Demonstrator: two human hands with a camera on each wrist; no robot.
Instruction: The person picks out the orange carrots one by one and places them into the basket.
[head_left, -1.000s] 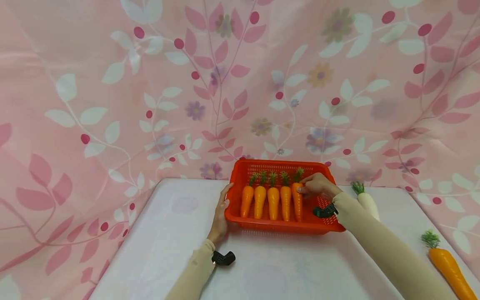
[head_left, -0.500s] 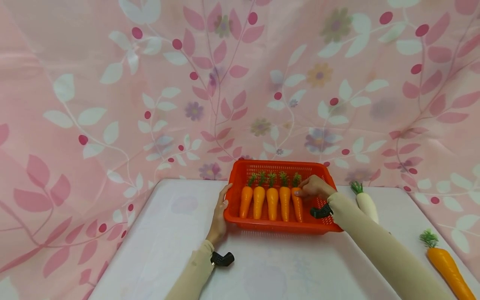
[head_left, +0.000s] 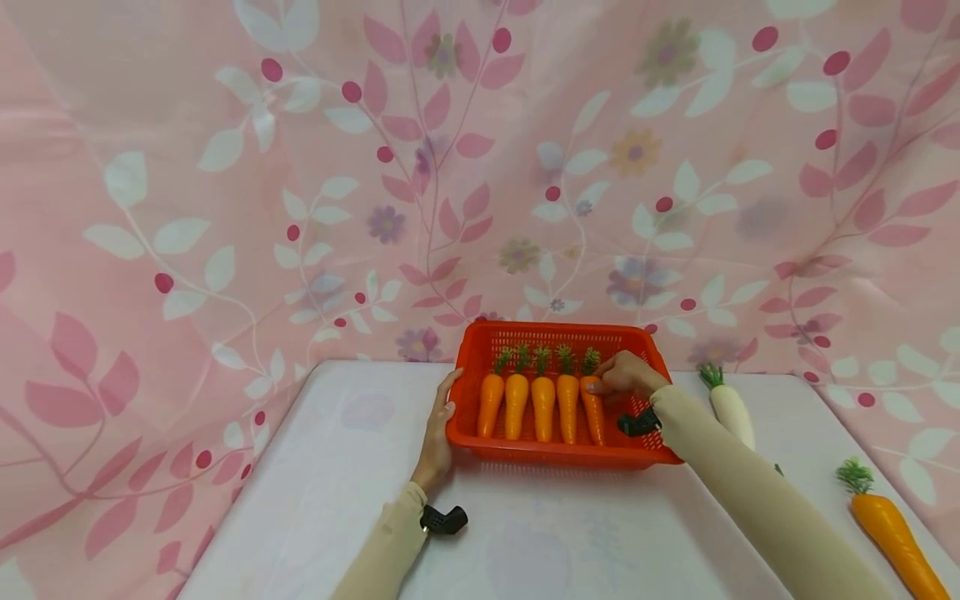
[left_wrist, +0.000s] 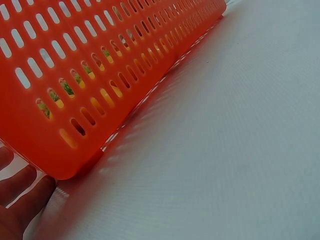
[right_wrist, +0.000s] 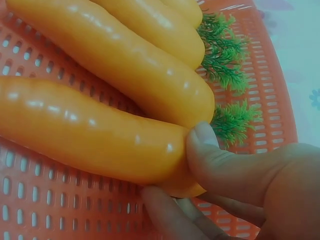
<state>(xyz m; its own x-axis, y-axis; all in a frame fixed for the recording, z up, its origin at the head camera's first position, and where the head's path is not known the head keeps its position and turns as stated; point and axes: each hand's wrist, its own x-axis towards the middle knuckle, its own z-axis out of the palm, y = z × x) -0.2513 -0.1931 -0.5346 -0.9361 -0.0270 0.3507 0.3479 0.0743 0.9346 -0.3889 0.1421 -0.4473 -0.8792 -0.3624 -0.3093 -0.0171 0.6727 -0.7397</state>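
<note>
In the head view, a red-orange perforated plastic basket (head_left: 555, 450) sits on the white-covered table, holding a row of several orange toy carrots with green tops. My right hand (head_left: 628, 375) reaches in and pinches the rightmost carrot (head_left: 594, 415) near its leafy end. The right wrist view shows the thumb on top of this carrot (right_wrist: 90, 135) and fingers along its side. It lies beside another carrot (right_wrist: 130, 60). My left hand (head_left: 437, 437) rests against the basket's left end. In the left wrist view its fingers (left_wrist: 30, 192) touch the basket's corner, mostly straight.
A white radish (head_left: 731, 410) with green leaves lies right of the basket. Farther right, a larger orange carrot (head_left: 896, 537) lies near the table's edge. A small green tip shows beside my right sleeve. A pink floral cloth (head_left: 480, 167) hangs behind the table.
My right hand has shifted slightly left and down with the rightmost carrot, whose top now sits lower, level with the others. The left hand stays at the basket's left end.
</note>
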